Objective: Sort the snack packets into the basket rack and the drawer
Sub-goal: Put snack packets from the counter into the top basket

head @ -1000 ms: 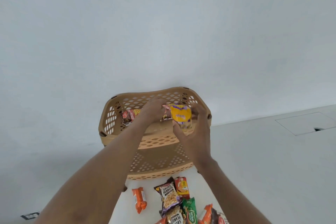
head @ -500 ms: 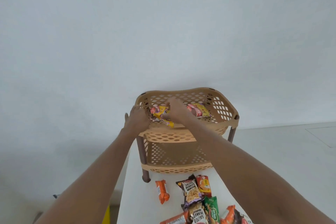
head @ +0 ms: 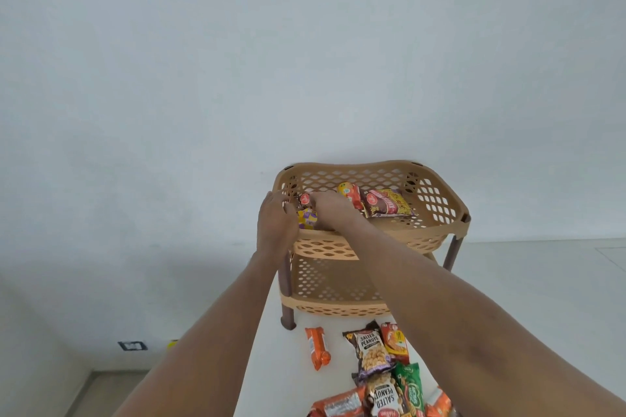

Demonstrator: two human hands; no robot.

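A tan two-tier basket rack [head: 437, 234] stands on a white table against the wall. Its top basket holds a brown and yellow packet [head: 386, 202], an orange and red packet [head: 349, 194] and a yellow and purple packet [head: 306, 218] at the left end. My left hand [head: 276, 223] rests on the basket's left rim. My right hand [head: 330, 210] reaches into the left end, fingers over the yellow and purple packet and a small red-labelled one [head: 305, 199]. Whether it grips either is hidden. The lower tier [head: 335, 281] looks bare. No drawer is in view.
Loose packets lie on the table in front of the rack: an orange one [head: 317, 347], a salted peanuts bag [head: 371, 350], a red and yellow one [head: 394, 342], a green one [head: 410, 386] and more at the bottom edge. The table's left edge drops to the floor.
The yellow and purple packet went from my right hand in front of the rack into the top basket's left end. My left hand moved to the left rim. The view shifted.
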